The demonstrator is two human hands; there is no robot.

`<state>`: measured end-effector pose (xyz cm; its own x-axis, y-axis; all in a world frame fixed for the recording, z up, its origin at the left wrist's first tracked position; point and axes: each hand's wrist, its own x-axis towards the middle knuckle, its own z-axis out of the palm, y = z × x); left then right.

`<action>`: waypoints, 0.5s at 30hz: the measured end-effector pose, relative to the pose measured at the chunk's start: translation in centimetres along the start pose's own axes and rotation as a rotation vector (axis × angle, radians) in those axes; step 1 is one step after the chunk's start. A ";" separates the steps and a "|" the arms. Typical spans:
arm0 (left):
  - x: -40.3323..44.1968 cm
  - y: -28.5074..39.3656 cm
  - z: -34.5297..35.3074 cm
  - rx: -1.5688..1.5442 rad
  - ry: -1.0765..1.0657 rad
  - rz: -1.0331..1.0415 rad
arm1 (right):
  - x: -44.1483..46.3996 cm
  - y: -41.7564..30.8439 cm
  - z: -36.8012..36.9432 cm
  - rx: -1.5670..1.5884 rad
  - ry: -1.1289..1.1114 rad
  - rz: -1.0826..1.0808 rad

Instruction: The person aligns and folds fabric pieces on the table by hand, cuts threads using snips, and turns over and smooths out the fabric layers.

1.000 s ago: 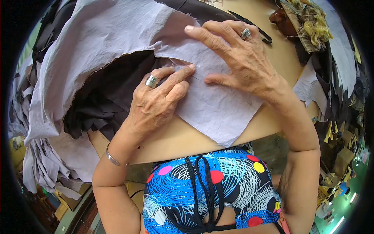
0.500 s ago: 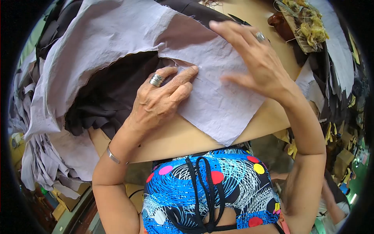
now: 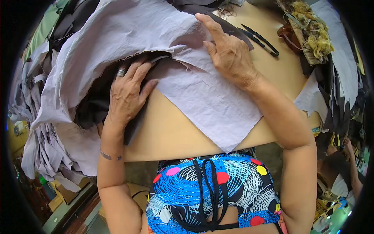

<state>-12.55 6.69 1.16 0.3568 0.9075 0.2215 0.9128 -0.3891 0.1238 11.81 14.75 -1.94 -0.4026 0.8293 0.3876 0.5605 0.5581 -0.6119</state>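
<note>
Head view: pale cloth [image 3: 206,103] slants diagonally, corner [image 3: 226,144] toward wearer [image 3: 185,187]; right hand [image 3: 232,58] spread, left hand's [image 3: 127,91] grip unclear.

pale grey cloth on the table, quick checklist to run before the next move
1. Pale grey cloth lying flat: not ok; it is raised and rumpled on the left.
2. Left hand clear of folds: not ok; its fingers reach into the opening above the dark fabric.
3. Left fingertips' grip: cannot tell; the cloth edge and shadow hide them.
4. Right hand clear of the black snips: ok; they lie apart on the table.
5. No loose threads: not ok; some show near the opening's right end.
</note>
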 end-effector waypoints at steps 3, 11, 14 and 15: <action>0.8 -0.7 0.6 0.000 0.056 0.037 | 0.0 0.2 -0.1 -0.221 0.168 -0.245; 1.9 -1.0 0.2 -0.146 0.185 0.120 | -3.6 -5.2 2.1 -0.199 -0.179 -0.501; 1.9 -1.3 -0.6 -0.159 0.202 0.085 | -2.8 -5.0 2.1 -0.197 -0.216 -0.540; 1.9 -1.2 -0.9 -0.186 0.171 0.071 | -2.7 -5.0 1.9 -0.165 -0.232 -0.530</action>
<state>-13.13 8.77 2.36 0.3653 0.8431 0.3946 0.8288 -0.4876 0.2745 8.71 9.65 -1.28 -0.7950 0.4189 0.4388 0.3373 0.9064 -0.2542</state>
